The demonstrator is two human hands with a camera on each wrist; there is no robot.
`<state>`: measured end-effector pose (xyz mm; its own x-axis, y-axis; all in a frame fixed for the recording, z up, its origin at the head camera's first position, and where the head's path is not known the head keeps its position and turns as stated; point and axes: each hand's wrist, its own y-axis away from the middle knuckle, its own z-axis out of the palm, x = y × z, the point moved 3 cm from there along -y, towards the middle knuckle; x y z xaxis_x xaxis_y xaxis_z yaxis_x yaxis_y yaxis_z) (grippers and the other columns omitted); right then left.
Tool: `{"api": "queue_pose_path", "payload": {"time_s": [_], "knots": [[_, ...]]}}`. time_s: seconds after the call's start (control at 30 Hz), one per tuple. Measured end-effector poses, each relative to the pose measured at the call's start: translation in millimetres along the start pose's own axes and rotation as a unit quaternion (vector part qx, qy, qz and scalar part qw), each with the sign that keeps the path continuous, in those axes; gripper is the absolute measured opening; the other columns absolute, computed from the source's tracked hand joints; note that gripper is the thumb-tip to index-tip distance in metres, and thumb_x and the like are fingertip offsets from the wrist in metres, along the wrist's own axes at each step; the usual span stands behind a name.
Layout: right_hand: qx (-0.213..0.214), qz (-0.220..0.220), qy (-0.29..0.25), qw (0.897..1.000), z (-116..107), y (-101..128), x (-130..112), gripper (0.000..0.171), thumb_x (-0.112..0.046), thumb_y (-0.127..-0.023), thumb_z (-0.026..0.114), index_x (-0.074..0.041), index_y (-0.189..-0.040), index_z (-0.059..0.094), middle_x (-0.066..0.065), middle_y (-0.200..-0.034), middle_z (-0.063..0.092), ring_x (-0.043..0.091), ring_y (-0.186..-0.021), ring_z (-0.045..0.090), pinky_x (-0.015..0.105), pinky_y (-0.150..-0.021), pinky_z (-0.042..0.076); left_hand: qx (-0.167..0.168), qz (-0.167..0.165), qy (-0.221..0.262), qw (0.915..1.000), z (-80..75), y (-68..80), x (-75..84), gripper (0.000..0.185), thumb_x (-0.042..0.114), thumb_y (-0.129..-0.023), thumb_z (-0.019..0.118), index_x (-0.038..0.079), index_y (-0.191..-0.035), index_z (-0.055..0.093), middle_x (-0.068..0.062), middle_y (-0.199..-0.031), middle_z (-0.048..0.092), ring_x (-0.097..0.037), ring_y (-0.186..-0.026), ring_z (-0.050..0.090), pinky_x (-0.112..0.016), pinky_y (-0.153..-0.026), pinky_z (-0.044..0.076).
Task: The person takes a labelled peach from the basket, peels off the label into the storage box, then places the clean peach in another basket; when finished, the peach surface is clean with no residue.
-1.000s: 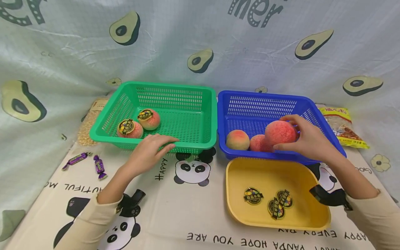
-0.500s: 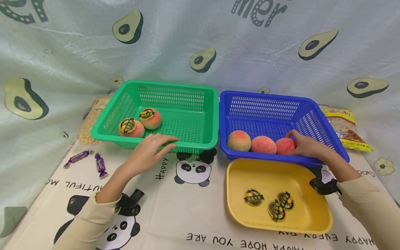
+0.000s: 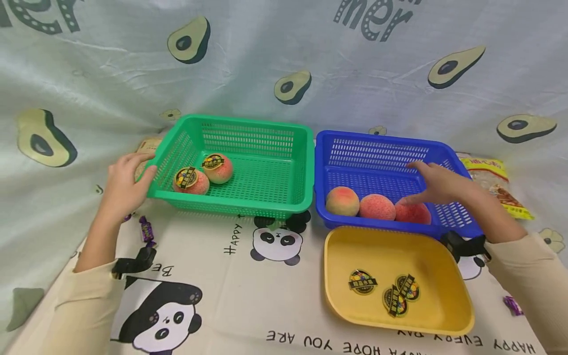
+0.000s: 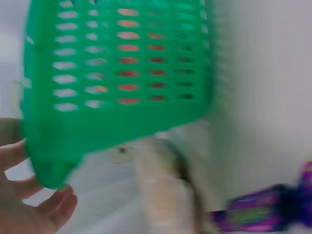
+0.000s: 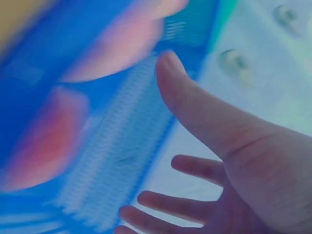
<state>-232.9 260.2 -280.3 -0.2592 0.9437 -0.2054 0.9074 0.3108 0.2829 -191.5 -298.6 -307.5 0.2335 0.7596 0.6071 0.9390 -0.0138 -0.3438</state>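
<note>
My left hand [image 3: 128, 185] is at the left rim of the green basket [image 3: 248, 207], with fingers and thumb bent at the rim. In the left wrist view its fingers [image 4: 12, 156] are beside a blurred basket corner [image 4: 53, 165]; firm contact is unclear. Two stickered peaches, a rear peach [image 3: 220, 170] and a front peach [image 3: 193, 185], lie inside. My right hand [image 3: 443, 182] hovers over the blue basket [image 3: 377, 224], fingers spread and holding nothing. Below it sits a red peach [image 3: 414, 213], beside a pink peach [image 3: 377, 207] and a yellowish peach [image 3: 342, 201].
In front of the blue basket stands a yellow tub [image 3: 399, 325] with stickers [image 3: 363, 282] inside. Purple candies [image 3: 146, 230] lie at left, and another candy [image 3: 513, 305] at right. A yellow food bag [image 3: 497, 185] sits beside the blue basket.
My right hand has lowered a peach into the blue basket, let go and lifted. My left hand has moved left from the green basket's front rim to its left rim.
</note>
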Motion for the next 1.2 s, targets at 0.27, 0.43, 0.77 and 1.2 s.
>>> {"api": "queue_pose_path", "payload": {"time_s": [0.27, 0.43, 0.77, 1.2], "knots": [[0.099, -0.109, -0.041, 0.988, -33.1, -25.9, -128.1, 0.064, -0.031, -0.086, 0.071, -0.002, -0.137, 0.043, 0.024, -0.131, 0.045, 0.039, -0.117, 0.046, 0.055, -0.093, 0.043, -0.024, -0.080, 0.090, 0.9924, 12.4, -2.5, -20.2, 0.053, -0.008, -0.090, 0.032, -0.009, -0.143, 0.029, -0.033, -0.146, 0.021, -0.050, -0.134, 0.015, -0.064, -0.106, 0.012], [0.075, -0.213, -0.075, 0.971, -13.7, -58.1, -212.1, 0.057, -0.025, -0.087, 0.071, -0.006, -0.134, 0.046, 0.015, -0.129, 0.050, 0.028, -0.110, 0.054, 0.038, -0.089, 0.047, -0.029, -0.097, 0.108, 0.9890, 15.4, -3.5, -19.5, 0.052, -0.004, -0.093, 0.028, -0.006, -0.145, 0.026, -0.030, -0.149, 0.016, -0.047, -0.136, 0.012, -0.062, -0.107, 0.011], [-0.003, -0.303, -0.084, 0.949, 54.3, -134.4, -332.4, 0.059, -0.025, -0.089, 0.067, -0.009, -0.140, 0.042, 0.007, -0.139, 0.046, 0.021, -0.126, 0.043, 0.031, -0.101, 0.037, -0.038, -0.124, 0.134, 0.9825, 14.2, 8.2, -21.4, 0.053, -0.005, -0.094, 0.025, -0.006, -0.147, 0.022, -0.031, -0.150, 0.014, -0.050, -0.131, 0.021, -0.062, -0.103, 0.021], [-0.064, -0.317, 0.008, 0.946, 85.9, -178.4, -383.9, 0.059, -0.015, -0.097, 0.053, -0.019, -0.150, 0.027, 0.011, -0.150, 0.026, 0.025, -0.132, 0.034, 0.032, -0.102, 0.036, -0.044, -0.144, 0.138, 0.9789, 10.4, 7.5, -17.2, 0.054, -0.006, -0.093, 0.028, -0.004, -0.147, 0.022, -0.029, -0.150, 0.015, -0.047, -0.130, 0.024, -0.060, -0.103, 0.026]]}}
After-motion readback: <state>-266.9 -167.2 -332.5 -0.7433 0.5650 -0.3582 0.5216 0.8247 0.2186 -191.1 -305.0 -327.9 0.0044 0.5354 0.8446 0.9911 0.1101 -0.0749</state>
